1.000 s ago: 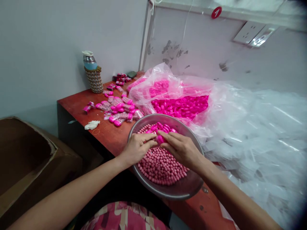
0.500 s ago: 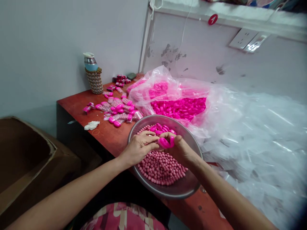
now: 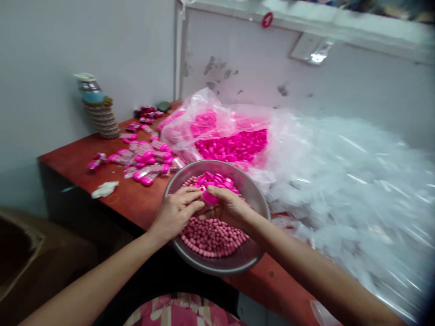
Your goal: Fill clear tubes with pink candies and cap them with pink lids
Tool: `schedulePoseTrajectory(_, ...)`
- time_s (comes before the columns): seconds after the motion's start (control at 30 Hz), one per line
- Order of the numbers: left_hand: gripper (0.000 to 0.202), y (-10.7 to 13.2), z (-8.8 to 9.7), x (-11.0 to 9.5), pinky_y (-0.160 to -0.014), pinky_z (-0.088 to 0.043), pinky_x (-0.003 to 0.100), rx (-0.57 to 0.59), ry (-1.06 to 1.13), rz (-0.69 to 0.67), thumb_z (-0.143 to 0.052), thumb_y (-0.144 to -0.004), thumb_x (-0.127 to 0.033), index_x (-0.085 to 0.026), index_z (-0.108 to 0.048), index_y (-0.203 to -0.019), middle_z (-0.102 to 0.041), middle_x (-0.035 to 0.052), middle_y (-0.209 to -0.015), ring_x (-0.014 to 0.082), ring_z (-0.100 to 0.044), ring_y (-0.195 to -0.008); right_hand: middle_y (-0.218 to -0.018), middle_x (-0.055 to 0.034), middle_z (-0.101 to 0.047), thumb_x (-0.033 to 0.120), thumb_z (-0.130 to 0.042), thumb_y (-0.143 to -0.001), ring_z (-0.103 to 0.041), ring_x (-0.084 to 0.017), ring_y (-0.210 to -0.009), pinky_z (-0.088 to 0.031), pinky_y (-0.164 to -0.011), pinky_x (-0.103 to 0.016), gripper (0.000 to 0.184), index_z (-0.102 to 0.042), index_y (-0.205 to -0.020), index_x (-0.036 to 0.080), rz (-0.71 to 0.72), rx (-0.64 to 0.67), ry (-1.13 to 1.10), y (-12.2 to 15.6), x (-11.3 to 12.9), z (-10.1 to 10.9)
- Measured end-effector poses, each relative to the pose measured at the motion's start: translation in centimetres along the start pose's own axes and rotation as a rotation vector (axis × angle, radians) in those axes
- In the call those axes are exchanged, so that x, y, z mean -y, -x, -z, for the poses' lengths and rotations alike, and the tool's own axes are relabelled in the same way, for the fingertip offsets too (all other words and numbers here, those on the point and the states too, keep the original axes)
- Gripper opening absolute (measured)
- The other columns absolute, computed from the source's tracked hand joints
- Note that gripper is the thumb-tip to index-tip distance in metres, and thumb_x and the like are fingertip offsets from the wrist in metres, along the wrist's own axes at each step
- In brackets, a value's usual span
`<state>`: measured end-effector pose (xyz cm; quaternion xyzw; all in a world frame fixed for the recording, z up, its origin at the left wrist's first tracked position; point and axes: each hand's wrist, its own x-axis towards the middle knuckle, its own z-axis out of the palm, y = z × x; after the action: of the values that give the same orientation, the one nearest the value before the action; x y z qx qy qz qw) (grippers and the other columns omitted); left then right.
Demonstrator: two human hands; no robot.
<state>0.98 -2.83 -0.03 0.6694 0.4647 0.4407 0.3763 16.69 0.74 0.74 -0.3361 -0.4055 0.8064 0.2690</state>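
Over the steel bowl (image 3: 261, 246), my two hands meet around a bright pink cap (image 3: 210, 197). The fingers of my left hand (image 3: 175, 215) are closed on a small pink-capped container, its body mostly hidden by them. My right hand (image 3: 229, 206) wraps the pink cap, thumb on top and fingers below. Beneath them the bowl holds many round dusty-pink beads (image 3: 212, 240), some seemingly in strings. A heap of loose pink caps (image 3: 219, 180) lies on the beads at the bowl's far side.
Clear bead-filled tubes with pink ends (image 3: 149, 170) lie piled on the red table (image 3: 73, 167). Behind the bowl sits a plastic bag of pink caps (image 3: 234, 145). Clear plastic pieces (image 3: 356, 190) are heaped right. A flask (image 3: 98, 108) stands back left; a cardboard box (image 3: 37, 253) is below.
My view has swung right, so the scene sits further left. The pink piece in my right thumb and fingers has come together with the pink end at my left fingers.
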Motion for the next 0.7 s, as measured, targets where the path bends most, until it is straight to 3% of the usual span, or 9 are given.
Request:
schedulePoseTrajectory(0.13, 0.035, -2.0, 1.2, -0.4, -0.094, -0.042, 0.037, -0.061, -0.006, 0.146, -0.057, -0.077, -0.034, -0.013, -0.064, -0.104, -0.066, 0.0059, -0.108, 0.0227, -0.058, -0.102, -0.104, -0.009, -0.061, 0.058, -0.043, -0.08, -0.06, -0.013, -0.073, -0.054, -0.064, -0.031, 0.051, -0.053, -0.11, 0.019, 0.129, -0.073, 0.187, 2.0, 1.0, -0.1)
schedulePoseTrajectory(0.23, 0.044, -5.8, 3.7, -1.6, -0.096, -0.039, 0.039, -0.28, -0.129, 0.176, -0.057, -0.077, -0.038, -0.013, -0.058, -0.112, -0.062, 0.0027, -0.115, 0.0215, -0.054, -0.107, -0.109, -0.0094, -0.058, 0.053, -0.047, -0.08, -0.059, -0.016, -0.085, -0.054, -0.064, -0.03, 0.048, -0.05, -0.115, 0.02, 0.321, -0.224, 0.425, 5.5, 2.5, 1.6)
schedulePoseTrajectory(0.27, 0.046, -7.1, 4.7, -2.1, -0.097, -0.038, 0.04, -0.399, -0.184, 0.135, -0.057, -0.077, -0.039, -0.013, -0.056, -0.115, -0.06, 0.0018, -0.117, 0.0208, -0.053, -0.109, -0.104, -0.0084, -0.06, 0.049, -0.048, -0.081, -0.059, -0.016, -0.085, -0.053, -0.064, -0.029, 0.043, -0.052, -0.112, 0.019, 0.364, -0.297, 0.522, 6.9, 3.0, 2.8)
schedulePoseTrajectory(0.33, 0.053, -8.9, 6.1, -3.1, -0.097, -0.036, 0.039, -0.472, -0.198, 0.02, -0.056, -0.077, -0.039, -0.015, -0.047, -0.123, -0.055, 0.0009, -0.125, 0.0184, -0.052, -0.11, -0.091, -0.0055, -0.064, 0.042, -0.046, -0.084, -0.061, -0.015, -0.074, -0.052, -0.063, -0.028, 0.033, -0.055, -0.106, 0.019, 0.38, -0.479, 0.781, 9.8, 3.5, 6.0)
schedulePoseTrajectory(0.43, 0.052, -9.3, 6.3, -3.9, -0.096, -0.038, 0.037, -0.425, -0.231, -0.073, -0.056, -0.078, -0.039, -0.018, -0.045, -0.124, -0.054, 0.0001, -0.125, 0.0166, -0.053, -0.109, -0.083, -0.0058, -0.066, 0.029, -0.049, -0.083, -0.061, -0.018, -0.075, -0.047, -0.067, -0.031, 0.02, -0.063, -0.092, 0.018, 0.241, -0.753, 1.453, 13.2, 3.2, 11.9)
schedulePoseTrajectory(0.5, 0.044, -8.2, 5.0, -3.9, -0.095, -0.04, 0.036, -0.332, -0.283, -0.046, -0.056, -0.079, -0.038, -0.019, -0.053, -0.118, -0.06, -0.0006, -0.118, 0.0166, -0.055, -0.105, -0.087, -0.0071, -0.067, 0.016, -0.049, -0.08, -0.06, -0.021, -0.082, -0.045, -0.07, -0.032, 0.021, -0.065, -0.093, 0.019, 0.053, -0.719, 1.783, 14.5, 2.2, 15.3)
schedulePoseTrajectory(0.57, 0.037, -6.6, 3.1, -3.6, -0.092, -0.043, 0.036, -0.226, -0.274, 0.018, -0.057, -0.079, -0.037, -0.019, -0.059, -0.111, -0.064, -0.0004, -0.111, 0.0173, -0.059, -0.1, -0.098, -0.0064, -0.066, 0.008, -0.051, -0.074, -0.057, -0.022, -0.093, -0.043, -0.076, -0.032, 0.032, -0.064, -0.1, 0.021, -0.031, -0.545, 1.934, 14.9, 0.9, 17.4)
schedulePoseTrajectory(0.63, 0.035, -5.2, 1.4, -3.2, -0.09, -0.045, 0.034, -0.125, -0.197, 0.072, -0.057, -0.078, -0.036, -0.019, -0.06, -0.109, -0.066, 0.0003, -0.107, 0.0181, -0.06, -0.098, -0.106, -0.0058, -0.064, 0.005, -0.053, -0.07, -0.054, -0.021, -0.1, -0.041, -0.081, -0.031, 0.042, -0.06, -0.108, 0.022, -0.035, -0.392, 1.987, 14.7, -0.2, 18.4)
schedulePoseTrajectory(0.7, 0.035, -4.1, 0.3, -2.9, -0.09, -0.046, 0.033, -0.047, -0.119, 0.1, -0.057, -0.078, -0.036, -0.02, -0.06, -0.11, -0.067, 0.0013, -0.106, 0.0189, -0.06, -0.098, -0.107, -0.0065, -0.063, 0.008, -0.054, -0.071, -0.053, -0.021, -0.101, -0.041, -0.081, -0.031, 0.042, -0.058, -0.11, 0.021, -0.019, -0.35, 2.024, 14.2, -0.9, 18.7)
